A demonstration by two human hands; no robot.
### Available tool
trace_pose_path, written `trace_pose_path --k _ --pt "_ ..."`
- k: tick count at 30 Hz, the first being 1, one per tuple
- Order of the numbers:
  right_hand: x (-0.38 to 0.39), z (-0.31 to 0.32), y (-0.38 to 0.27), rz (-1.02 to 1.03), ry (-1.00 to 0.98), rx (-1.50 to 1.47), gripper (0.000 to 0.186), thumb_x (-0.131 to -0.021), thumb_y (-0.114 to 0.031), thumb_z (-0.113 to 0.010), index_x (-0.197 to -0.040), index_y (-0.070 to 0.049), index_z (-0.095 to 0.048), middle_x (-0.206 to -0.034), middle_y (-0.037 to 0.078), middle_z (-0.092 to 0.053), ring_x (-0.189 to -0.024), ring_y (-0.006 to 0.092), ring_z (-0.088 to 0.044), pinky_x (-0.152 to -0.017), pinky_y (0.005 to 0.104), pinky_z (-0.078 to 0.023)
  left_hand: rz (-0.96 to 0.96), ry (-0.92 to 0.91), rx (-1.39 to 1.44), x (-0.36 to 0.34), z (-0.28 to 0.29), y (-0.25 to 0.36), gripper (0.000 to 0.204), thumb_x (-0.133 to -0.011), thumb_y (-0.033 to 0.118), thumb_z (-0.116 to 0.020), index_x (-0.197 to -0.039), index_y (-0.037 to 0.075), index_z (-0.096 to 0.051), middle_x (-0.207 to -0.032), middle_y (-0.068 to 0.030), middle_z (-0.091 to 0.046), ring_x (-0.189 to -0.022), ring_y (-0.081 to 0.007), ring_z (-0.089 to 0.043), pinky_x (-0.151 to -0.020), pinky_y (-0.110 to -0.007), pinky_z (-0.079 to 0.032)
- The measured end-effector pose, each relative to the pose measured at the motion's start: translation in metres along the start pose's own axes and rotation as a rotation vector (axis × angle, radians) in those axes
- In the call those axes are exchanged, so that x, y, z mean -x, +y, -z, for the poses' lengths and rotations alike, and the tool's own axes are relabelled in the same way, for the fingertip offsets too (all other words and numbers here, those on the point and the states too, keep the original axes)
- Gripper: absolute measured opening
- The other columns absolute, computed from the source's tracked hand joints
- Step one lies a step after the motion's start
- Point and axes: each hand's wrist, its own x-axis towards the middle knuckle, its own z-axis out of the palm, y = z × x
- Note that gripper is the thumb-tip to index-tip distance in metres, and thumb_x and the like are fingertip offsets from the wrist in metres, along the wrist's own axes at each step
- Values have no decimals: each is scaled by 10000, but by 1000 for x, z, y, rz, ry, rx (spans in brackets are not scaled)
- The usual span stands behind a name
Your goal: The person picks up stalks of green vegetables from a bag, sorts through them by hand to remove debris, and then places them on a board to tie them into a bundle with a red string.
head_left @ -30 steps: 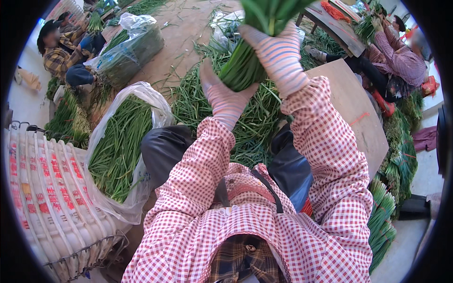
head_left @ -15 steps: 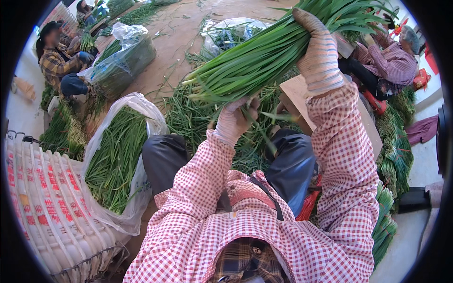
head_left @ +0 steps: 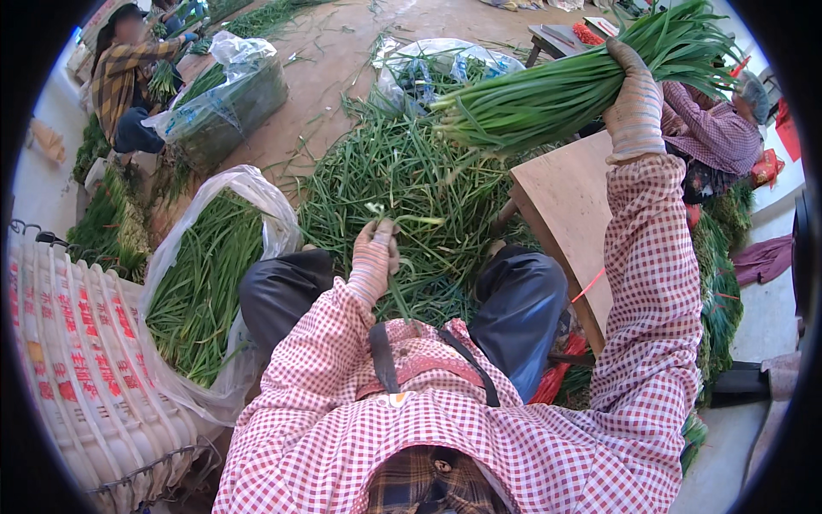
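My right hand [head_left: 634, 103], in a striped glove, grips a thick bundle of long green leafy stalks [head_left: 539, 103] held up at the upper right, its pale ends pointing left. My left hand [head_left: 375, 253], also gloved, is lower at the middle, closed on a few loose stalks [head_left: 419, 218]. Under it, between my knees and beyond, lies a heap of loose green leaves [head_left: 394, 171]. A clear bag full of leaves [head_left: 205, 283] stands beside my left knee.
A wooden board [head_left: 556, 206] is at my right; bundles [head_left: 719, 274] lie past it. A ribbed white container [head_left: 94, 360] is at lower left. Co-workers sit at left [head_left: 124, 77] and right [head_left: 715, 137]. A wrapped bale [head_left: 223, 111] and another bag [head_left: 445, 60] lie ahead.
The bundle, first in both hands, has swung right in my right hand, lying more horizontal. My left hand has left it and moved down toward me with a few loose stalks.
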Motion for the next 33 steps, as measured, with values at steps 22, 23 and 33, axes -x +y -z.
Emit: trace_pose_path --k 22,23,33 --pt "11 42 14 -69 17 -26 193 -825 -70 -708 -988 -3 -629 -888 102 -666 -773 252 -661 -745 376 -578 71 -352 -184 8 -85 32 230 -925 280 -572 -866 59 -548 -551 15 -451 -397 -97 -359 -369 -256 -280" --pt "7 37 6 -107 -6 -49 190 -833 -82 -703 -989 -1 -632 -895 106 -669 -789 253 -663 -764 376 -576 117 -275 -396 -11 -60 6 294 -943 295 -538 -1006 15 -603 -593 14 -496 -442 -100 -418 -401 -266 -345" --pt "13 33 18 -13 44 15 176 -826 -82 -721 -963 -1 -645 -871 99 -665 -760 236 -658 -719 354 -575 -219 -135 -354 9 -75 46 869 -714 334 -844 -1333 -5 -338 -1177 -212 -553 -999 -232 -589 -837 -344 -520"
